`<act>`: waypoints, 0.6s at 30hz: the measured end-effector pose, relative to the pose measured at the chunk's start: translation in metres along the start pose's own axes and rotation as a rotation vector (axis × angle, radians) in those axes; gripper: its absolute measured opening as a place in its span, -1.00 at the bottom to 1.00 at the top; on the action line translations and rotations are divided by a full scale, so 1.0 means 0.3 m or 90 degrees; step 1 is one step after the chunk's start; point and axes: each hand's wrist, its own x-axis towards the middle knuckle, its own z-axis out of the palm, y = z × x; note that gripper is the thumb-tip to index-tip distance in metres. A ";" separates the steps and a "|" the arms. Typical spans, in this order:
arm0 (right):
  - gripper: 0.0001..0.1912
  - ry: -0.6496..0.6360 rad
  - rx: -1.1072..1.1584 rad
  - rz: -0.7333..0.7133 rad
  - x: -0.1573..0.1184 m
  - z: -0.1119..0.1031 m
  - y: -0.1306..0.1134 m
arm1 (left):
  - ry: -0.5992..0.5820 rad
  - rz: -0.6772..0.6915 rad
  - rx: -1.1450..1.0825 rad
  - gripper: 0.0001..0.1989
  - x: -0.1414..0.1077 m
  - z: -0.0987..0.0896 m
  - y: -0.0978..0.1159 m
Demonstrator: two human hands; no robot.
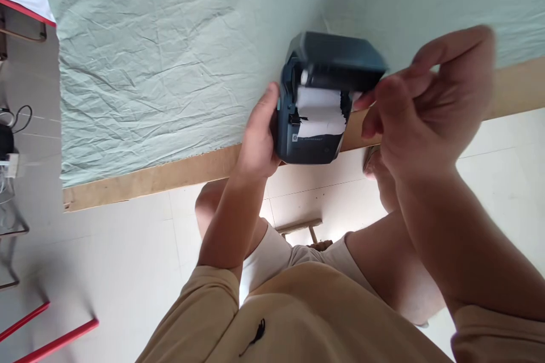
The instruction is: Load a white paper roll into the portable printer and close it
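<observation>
The wrinkled pale-green cloth (162, 68) covers a table with a bare wooden edge (170, 174). Over that edge, the dark blue-grey plastic printer (313, 150) looks light and stiff, best held by its sides. The left hand (260, 139) wraps one side; the right hand's (430, 108) fingers bend beside the raised lid (340, 54), contact unclear. The white paper (321, 113) seems soft, easily creased.

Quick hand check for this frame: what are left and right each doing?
Left hand: closed around the side of the portable printer.
Right hand: fingers curled at the raised lid's corner; blur hides whether they grip it.
</observation>
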 end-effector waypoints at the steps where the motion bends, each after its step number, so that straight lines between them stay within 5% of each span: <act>1: -0.61 0.038 -0.025 -0.026 0.010 0.009 -0.013 | -0.029 0.005 0.005 -0.36 -0.004 -0.001 0.001; 4: -0.70 0.018 -0.148 -0.075 0.039 0.011 -0.031 | -0.050 0.028 0.018 -0.45 -0.014 -0.009 -0.001; 10: -0.90 -0.272 -0.563 -0.043 0.085 -0.029 -0.044 | -0.142 0.067 0.055 -0.53 -0.012 -0.035 0.000; 14: -0.78 -0.414 -0.589 0.023 0.102 -0.032 -0.073 | -0.150 0.051 0.054 -0.58 -0.011 -0.038 0.007; 18: -0.67 -0.397 -0.445 0.029 0.098 -0.066 -0.105 | -0.117 0.048 0.045 -0.64 -0.018 -0.029 0.009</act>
